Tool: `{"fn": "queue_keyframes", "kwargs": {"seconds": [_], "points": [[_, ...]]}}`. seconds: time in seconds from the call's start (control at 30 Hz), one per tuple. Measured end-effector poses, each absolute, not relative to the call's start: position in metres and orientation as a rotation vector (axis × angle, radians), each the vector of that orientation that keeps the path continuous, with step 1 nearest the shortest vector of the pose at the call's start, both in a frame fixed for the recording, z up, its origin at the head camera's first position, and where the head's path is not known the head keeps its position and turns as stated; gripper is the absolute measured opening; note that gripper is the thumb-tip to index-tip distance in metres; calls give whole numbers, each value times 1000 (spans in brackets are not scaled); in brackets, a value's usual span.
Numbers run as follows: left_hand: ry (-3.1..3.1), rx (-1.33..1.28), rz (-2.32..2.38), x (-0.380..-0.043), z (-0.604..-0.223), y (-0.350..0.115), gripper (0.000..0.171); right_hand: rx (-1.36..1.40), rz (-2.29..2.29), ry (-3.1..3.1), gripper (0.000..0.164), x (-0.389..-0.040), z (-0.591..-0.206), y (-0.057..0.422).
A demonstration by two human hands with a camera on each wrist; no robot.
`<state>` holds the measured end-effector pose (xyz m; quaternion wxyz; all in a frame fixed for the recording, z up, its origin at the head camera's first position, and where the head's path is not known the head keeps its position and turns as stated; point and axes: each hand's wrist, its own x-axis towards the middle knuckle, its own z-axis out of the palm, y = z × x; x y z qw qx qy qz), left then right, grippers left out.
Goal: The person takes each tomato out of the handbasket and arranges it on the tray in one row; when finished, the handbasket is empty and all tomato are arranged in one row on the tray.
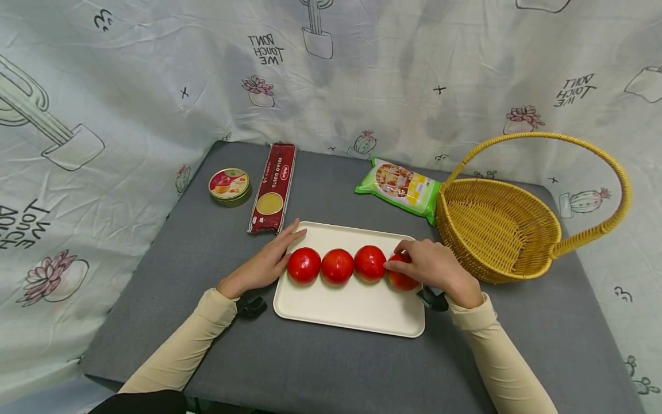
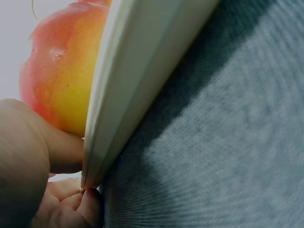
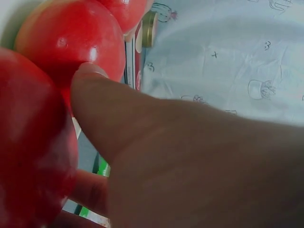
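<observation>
A cream rectangular tray [image 1: 351, 313] lies on the grey table, bearing several round red fruits in a row. The fruit at the row's left end [image 1: 304, 266] shows yellow on its side in the left wrist view [image 2: 71, 80]. My left hand [image 1: 266, 259] holds the tray's left edge near the far corner, its thumb beside that fruit. My right hand [image 1: 431, 263] curls round the rightmost fruit [image 1: 400, 280], partly covering it. Its thumb [image 3: 95, 90] reaches against the neighbouring fruit [image 3: 78, 40]. Between the ends sit two more fruits [image 1: 338, 267].
Behind the tray lie a red pasta packet [image 1: 274, 187] and a green snack bag [image 1: 400, 187]. A round tin [image 1: 230, 187] stands at the far left. The yellow wicker basket [image 1: 496, 230], its handle rising high, stands close to my right hand. A printed curtain [image 1: 362, 75] encloses the table.
</observation>
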<state>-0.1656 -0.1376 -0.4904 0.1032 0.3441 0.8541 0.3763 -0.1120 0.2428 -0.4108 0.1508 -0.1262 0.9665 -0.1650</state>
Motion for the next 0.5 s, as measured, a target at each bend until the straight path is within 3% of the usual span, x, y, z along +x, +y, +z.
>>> {"fn": "queue_keyframes", "kwargs": {"seconds": [0.5], "points": [[2504, 1007, 1128, -169, -491, -137, 61, -303, -503, 2816, 50, -114, -405, 253]]}}
